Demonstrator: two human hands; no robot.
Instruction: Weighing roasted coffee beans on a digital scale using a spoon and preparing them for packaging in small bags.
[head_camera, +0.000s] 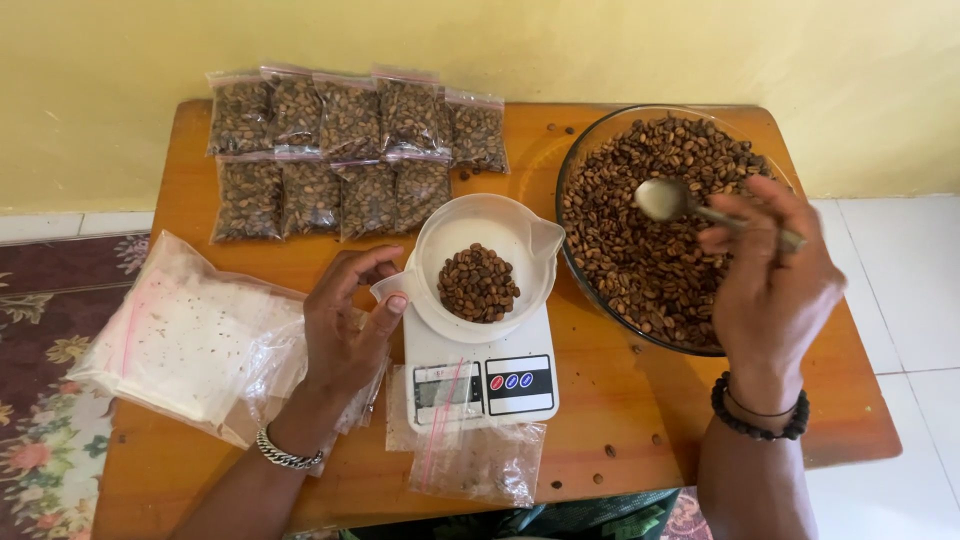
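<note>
1. Nearest the camera, an empty clear bag (478, 462) lies on the tabletop (620, 400), just in front of the white scale (482, 372).
2. The right hand (770, 290) has its grip clenched on a metal spoon (672, 200), its bowl over the glass bowl (600, 135) of coffee beans (650, 240).
3. The left hand (345, 320), grip released, touches the white cup (485, 262) on the scale.
4. Filled bags (340, 150) line the far edge.
</note>
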